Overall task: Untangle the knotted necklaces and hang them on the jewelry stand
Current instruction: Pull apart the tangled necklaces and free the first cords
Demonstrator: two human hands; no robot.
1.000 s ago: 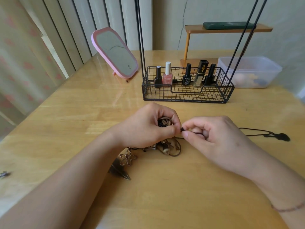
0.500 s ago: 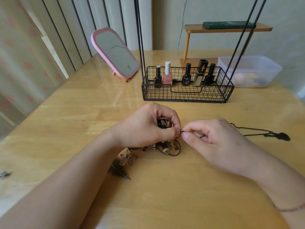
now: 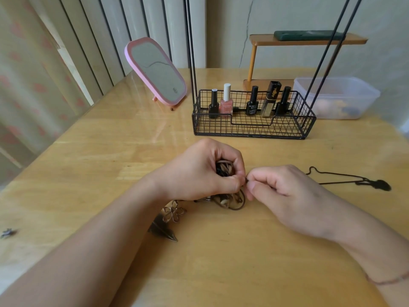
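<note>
A knot of brown and black necklace cords sits in my left hand, whose fingers curl round it at the middle of the table. More loops spill out below that hand. My right hand pinches a thin black cord right beside the left thumb. That black cord trails right across the wood to a dark pendant. A metal flower pendant and a dark leaf pendant lie under my left wrist. The jewelry stand, a black wire basket with tall thin rods, stands behind my hands.
Several nail polish bottles stand in the basket. A pink mirror leans at the back left. A clear plastic box and a small wooden shelf are at the back right. A small metal charm lies near the left edge.
My right hand has slid slightly left and closer to the left thumb. The black cord's slack on the right has bunched up into a small bend.
</note>
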